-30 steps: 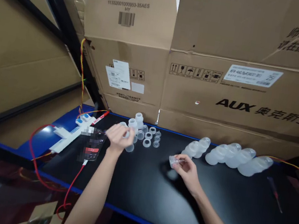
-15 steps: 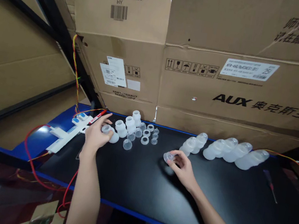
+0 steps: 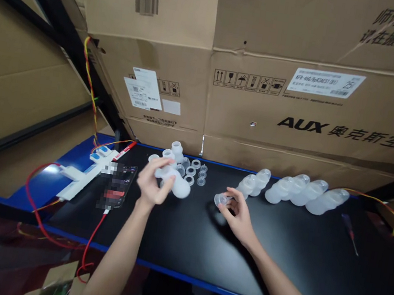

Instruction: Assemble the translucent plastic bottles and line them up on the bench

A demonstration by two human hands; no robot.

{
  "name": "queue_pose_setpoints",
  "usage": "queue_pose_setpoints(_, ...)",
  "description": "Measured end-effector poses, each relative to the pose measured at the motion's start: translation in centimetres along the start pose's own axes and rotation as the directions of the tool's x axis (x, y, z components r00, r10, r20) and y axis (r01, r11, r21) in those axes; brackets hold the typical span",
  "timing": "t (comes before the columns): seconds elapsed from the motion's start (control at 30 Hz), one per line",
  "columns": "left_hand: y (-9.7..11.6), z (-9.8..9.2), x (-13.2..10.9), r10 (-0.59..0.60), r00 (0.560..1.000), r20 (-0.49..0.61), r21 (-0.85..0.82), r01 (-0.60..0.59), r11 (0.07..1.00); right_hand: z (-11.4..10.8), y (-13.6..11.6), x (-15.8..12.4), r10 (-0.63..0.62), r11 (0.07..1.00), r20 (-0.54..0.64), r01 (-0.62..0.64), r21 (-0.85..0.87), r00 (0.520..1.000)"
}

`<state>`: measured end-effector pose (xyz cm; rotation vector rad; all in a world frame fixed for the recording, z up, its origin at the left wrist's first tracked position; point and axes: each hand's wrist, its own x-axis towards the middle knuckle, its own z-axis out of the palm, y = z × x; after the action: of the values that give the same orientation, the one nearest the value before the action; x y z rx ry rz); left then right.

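Translucent plastic fitting [image 3: 176, 184] sits raised above the black counter [image 3: 276, 260] in the left hand [image 3: 151, 185], whose fingers curl shut around its neck while the wide end juts out to the right. Just beyond that hand lie more loose parts: small rings [image 3: 193, 172] and short white connectors [image 3: 174, 150] clustered near the back edge. To its left rest a phone [image 3: 118, 187] on a red cable [image 3: 91, 245] and a white power strip [image 3: 84, 174]. The right hand [image 3: 238, 216] hovers low over the counter, well apart from the left, its thumb and fingertips pinched on a small clear cap [image 3: 220, 200]. Beyond and to the right of that hand, a row of frosted bottles [image 3: 298, 191] lies on its side. A screwdriver [image 3: 350, 232] lies farther right. Stacked cardboard boxes [image 3: 300, 109] wall in the back of the counter.
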<state>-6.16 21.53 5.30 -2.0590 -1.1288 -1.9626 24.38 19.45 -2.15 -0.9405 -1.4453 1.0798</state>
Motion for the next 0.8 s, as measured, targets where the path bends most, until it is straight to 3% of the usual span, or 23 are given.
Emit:
queue_pose_setpoints(0.2,3.6,5.2,-3.1,0.086,0.935,0.344,-0.256,0.005,0.967,-0.1,-1.8,-0.2,-0.121,0.993,-0.128,0.119,-0.023,0.984)
queue_pose_setpoints(0.37,4.8,7.3,-5.7,0.022,0.891,0.454,-0.298,0.129,0.946,-0.5,-3.0,-0.5,-0.150,0.989,-0.151,0.146,-0.035,0.977)
queue_pose_setpoints(0.53,4.9,8.9,-7.4,-0.119,0.865,0.488,-0.371,0.328,0.869,-0.5,-3.3,-1.0,-0.195,0.979,-0.112,0.188,-0.076,0.974)
queue_pose_setpoints(0.6,4.8,9.4,-7.9,-0.191,0.794,0.578,-0.356,0.456,0.816,-0.5,-3.4,-1.2,-0.233,0.969,-0.086,0.224,-0.103,0.969)
queue_pose_setpoints(0.7,4.6,9.9,-8.7,-0.296,0.650,0.700,-0.248,0.610,0.753,-0.5,-3.6,-1.2,-0.267,0.955,-0.052,0.256,-0.153,0.962)
queue_pose_setpoints(0.8,4.6,10.2,-9.0,-0.393,0.588,0.707,-0.162,0.676,0.719,-0.7,-3.6,-1.1,-0.277,0.944,-0.025,0.267,-0.194,0.961)
